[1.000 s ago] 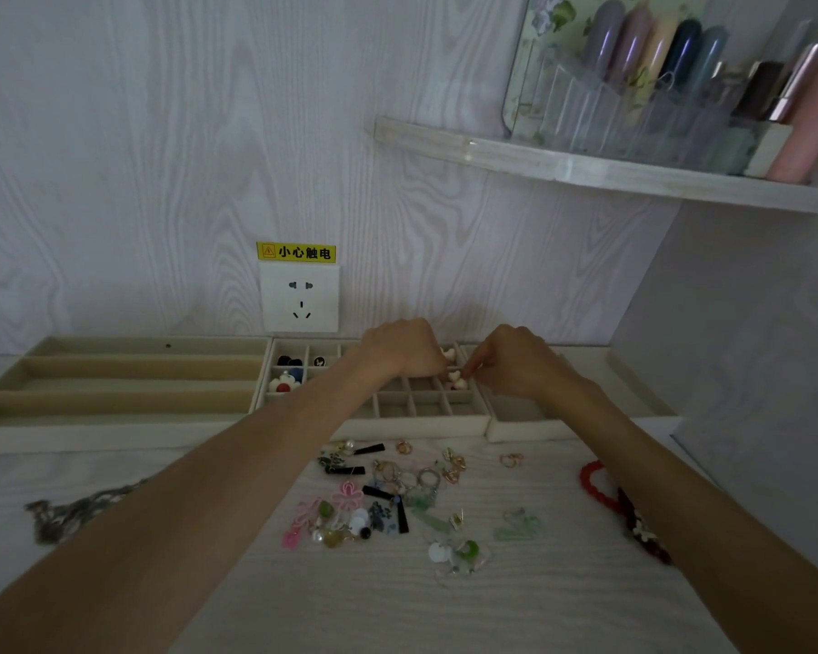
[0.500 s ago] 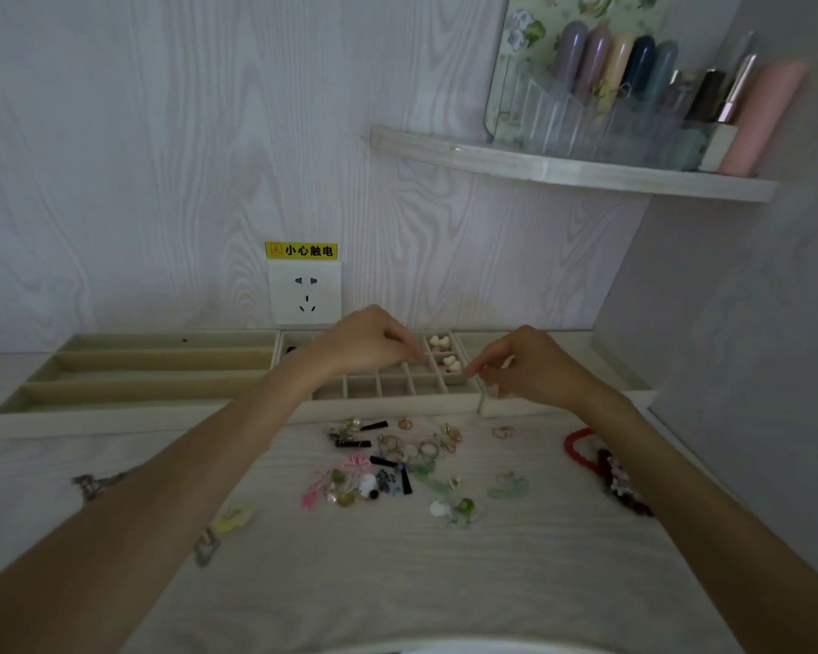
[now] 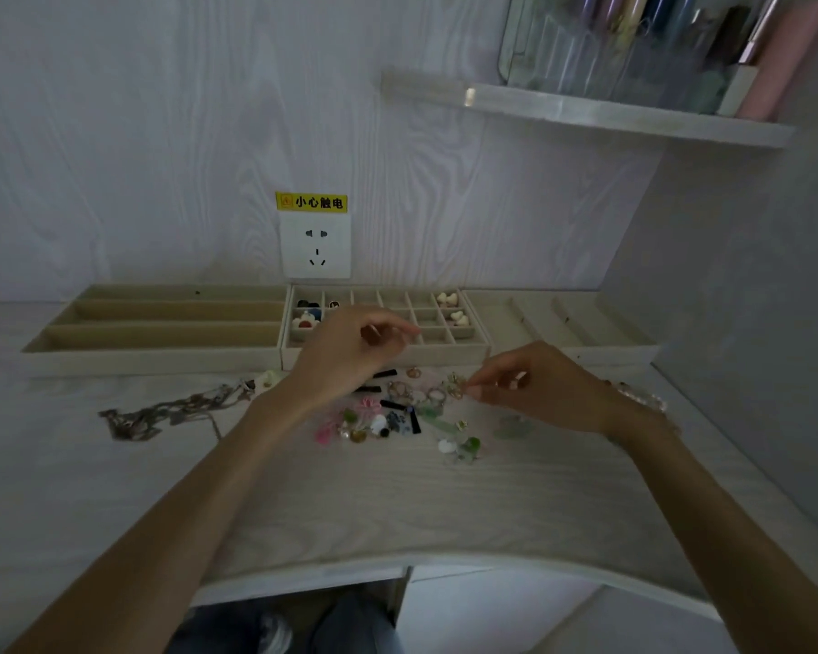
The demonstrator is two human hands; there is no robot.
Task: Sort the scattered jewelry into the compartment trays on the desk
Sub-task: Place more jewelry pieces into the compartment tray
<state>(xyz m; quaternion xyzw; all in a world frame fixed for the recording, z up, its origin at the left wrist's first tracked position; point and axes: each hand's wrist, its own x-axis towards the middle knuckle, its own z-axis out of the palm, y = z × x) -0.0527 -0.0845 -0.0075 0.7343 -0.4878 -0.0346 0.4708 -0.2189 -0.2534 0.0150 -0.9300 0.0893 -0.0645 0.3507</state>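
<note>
- Both your hands have come back from the beige grid tray of small square compartments (image 3: 383, 354). A second ago they were over its right-hand cells, where two pairs of cream heart-shaped pieces (image 3: 447, 299) now sit.
- That reads as one placement finished and the next pick beginning. Most of the job remains.
- Your right hand (image 3: 534, 387), just in front of the grid tray's right end, has thumb and forefinger closed together on a small gold-coloured earring (image 3: 456, 385) at the pile's right edge. Whether it has lifted off the desk, I cannot tell.
- Your left hand (image 3: 350, 358) hovers over the grid tray's front wall, fingers loosely curled. It appears to hold nothing.
- The scattered pile of mixed pink, green, black and gold jewelry (image 3: 388, 417) lies on the pale wood-grain desk (image 3: 397, 512), just in front of the grid tray.
</note>
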